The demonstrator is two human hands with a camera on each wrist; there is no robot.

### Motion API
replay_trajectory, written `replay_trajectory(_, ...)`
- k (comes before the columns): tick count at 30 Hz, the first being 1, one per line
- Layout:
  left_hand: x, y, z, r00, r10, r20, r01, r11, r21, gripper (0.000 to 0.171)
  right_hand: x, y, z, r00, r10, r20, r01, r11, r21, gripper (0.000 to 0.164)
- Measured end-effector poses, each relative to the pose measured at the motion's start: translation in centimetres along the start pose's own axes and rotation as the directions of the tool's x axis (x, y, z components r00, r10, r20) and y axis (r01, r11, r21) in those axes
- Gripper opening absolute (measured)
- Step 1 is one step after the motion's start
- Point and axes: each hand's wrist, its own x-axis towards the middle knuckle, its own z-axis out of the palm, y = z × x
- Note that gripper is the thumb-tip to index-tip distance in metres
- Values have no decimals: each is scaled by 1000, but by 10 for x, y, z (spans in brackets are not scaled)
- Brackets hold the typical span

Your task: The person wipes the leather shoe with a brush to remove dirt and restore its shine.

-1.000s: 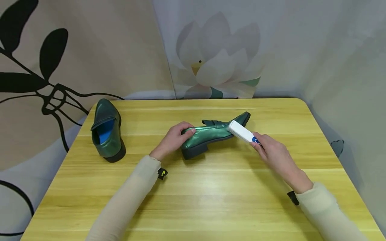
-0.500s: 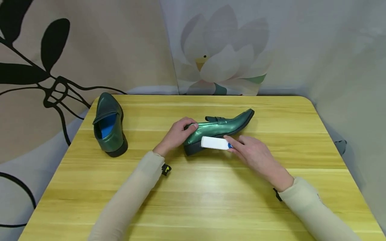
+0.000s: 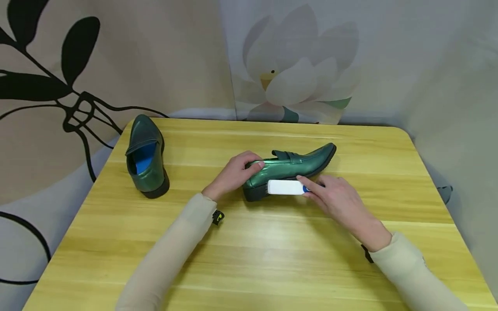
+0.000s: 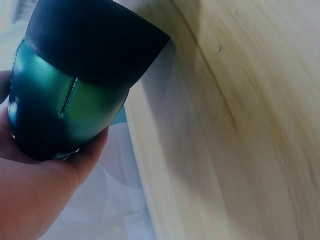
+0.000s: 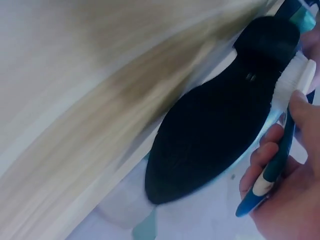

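A shiny green loafer (image 3: 285,169) is held on its side edge in the head view, toe pointing right and slightly raised. My left hand (image 3: 238,173) grips it at the heel opening, thumb on the near side. The left wrist view shows its black heel block (image 4: 95,45) close up. My right hand (image 3: 340,201) holds a scrub brush (image 3: 285,187) with a white head and blue handle. The brush head lies along the shoe's near side by the heel. In the right wrist view, white bristles (image 5: 287,80) meet the upper beside the black sole (image 5: 215,120).
The matching green loafer (image 3: 149,175) with a blue insole stands upright at the table's left edge. The wooden table (image 3: 264,259) runs back to a curtain (image 3: 175,56) printed with leaves and a flower.
The brush in my right hand has gone from the toe area back to the heel, its head now level. My left hand keeps its grip on the loafer. The head view has shifted slightly.
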Motion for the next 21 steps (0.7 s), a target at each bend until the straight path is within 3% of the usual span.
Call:
replay_trajectory(4, 3, 4, 2, 1000, 10, 0, -10, 1000, 7, 32, 2, 1, -2, 1000, -17, 12, 17, 1000, 13, 61)
replay_trajectory(11, 0, 3, 10, 1000, -5, 11, 5, 1000, 6, 33, 22, -18, 11, 990, -109, 94, 109, 994, 3, 60)
replay_trajectory(15, 0, 3, 9, 1000, -2, 17, 2, 1000, -11, 34, 12, -7, 5, 995, -60, 85, 58, 998, 18, 57)
replay_trajectory(21, -1, -2, 3, 1000, 25, -6, -25, 1000, -18, 31, -4, 11, -4, 999, 23, 48, -23, 1000, 11, 64)
